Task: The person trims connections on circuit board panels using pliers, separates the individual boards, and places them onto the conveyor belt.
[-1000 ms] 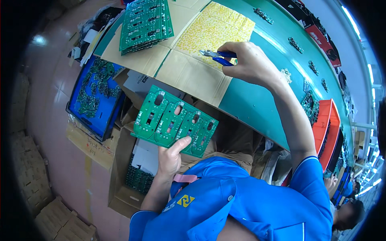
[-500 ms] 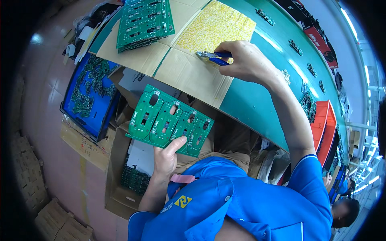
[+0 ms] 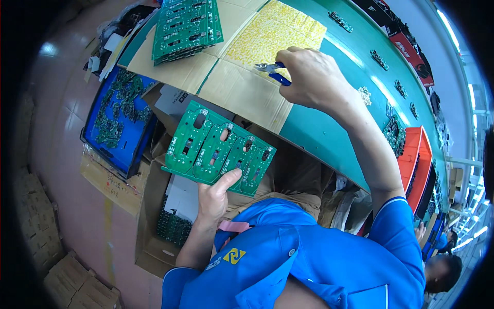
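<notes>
My left hand (image 3: 216, 195) grips a green circuit board panel (image 3: 208, 159) by its near edge, thumb on top. The panel is marked off into several units with oval holes, and fingers show through some of them. Over the cardboard sheet (image 3: 247, 92) my right hand (image 3: 314, 77) is closed round blue-handled cutting pliers (image 3: 278, 74). Their metal jaws point left, apart from the panel. Whether the jaw tips are parted is too small to tell. At the far left of the cardboard lies a stack of similar green panels (image 3: 188, 31).
Yellow-speckled sheet (image 3: 278, 36) lies on the cardboard. Small boards (image 3: 379, 60) are spread over the green table (image 3: 319, 136). A blue bin (image 3: 136, 159) of board pieces stands left, an open carton (image 3: 149, 252) below. At right are an orange bin (image 3: 411, 154) and another person (image 3: 442, 270).
The panel in my left hand has risen slightly and tilted a little. My right hand has shifted slightly up with the pliers, whose handles look turned a bit.
</notes>
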A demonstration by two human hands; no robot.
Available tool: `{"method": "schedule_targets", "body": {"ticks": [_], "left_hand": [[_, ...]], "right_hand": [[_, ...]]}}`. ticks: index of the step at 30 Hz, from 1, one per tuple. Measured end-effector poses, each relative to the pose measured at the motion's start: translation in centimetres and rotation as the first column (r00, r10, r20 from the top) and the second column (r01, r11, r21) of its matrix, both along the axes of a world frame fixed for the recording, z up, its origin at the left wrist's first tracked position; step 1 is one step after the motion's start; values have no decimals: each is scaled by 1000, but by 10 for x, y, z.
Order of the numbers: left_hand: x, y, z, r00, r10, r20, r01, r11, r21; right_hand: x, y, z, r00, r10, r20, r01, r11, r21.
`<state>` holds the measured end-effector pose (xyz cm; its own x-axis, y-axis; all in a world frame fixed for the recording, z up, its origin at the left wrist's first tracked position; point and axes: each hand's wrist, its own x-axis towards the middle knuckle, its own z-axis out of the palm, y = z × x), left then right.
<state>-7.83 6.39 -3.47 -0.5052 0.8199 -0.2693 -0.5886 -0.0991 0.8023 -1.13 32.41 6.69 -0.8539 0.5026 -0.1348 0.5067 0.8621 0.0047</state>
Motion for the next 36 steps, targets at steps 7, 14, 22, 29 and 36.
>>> {"method": "schedule_targets", "body": {"ticks": [7,14,22,29,36], "left_hand": [[7,-2,6,997,32,71,-30,999,-19],[23,-2,4,999,-18,29,19,999,-30],[35,-4,2,987,-76,-145,69,996,-53],[37,-5,-2,988,-98,-116,91,994,-67],[37,-2,-1,984,-80,-161,74,996,-42]], "right_hand": [[44,-44,11,911,-76,-407,-67,943,-326],[71,-104,4,896,-174,-407,-130,776,-618],[70,-113,-5,871,-77,-485,-213,831,-514],[72,-113,-7,890,-52,-453,-204,843,-497],[70,-112,-3,895,-70,-441,-185,841,-509]]}}
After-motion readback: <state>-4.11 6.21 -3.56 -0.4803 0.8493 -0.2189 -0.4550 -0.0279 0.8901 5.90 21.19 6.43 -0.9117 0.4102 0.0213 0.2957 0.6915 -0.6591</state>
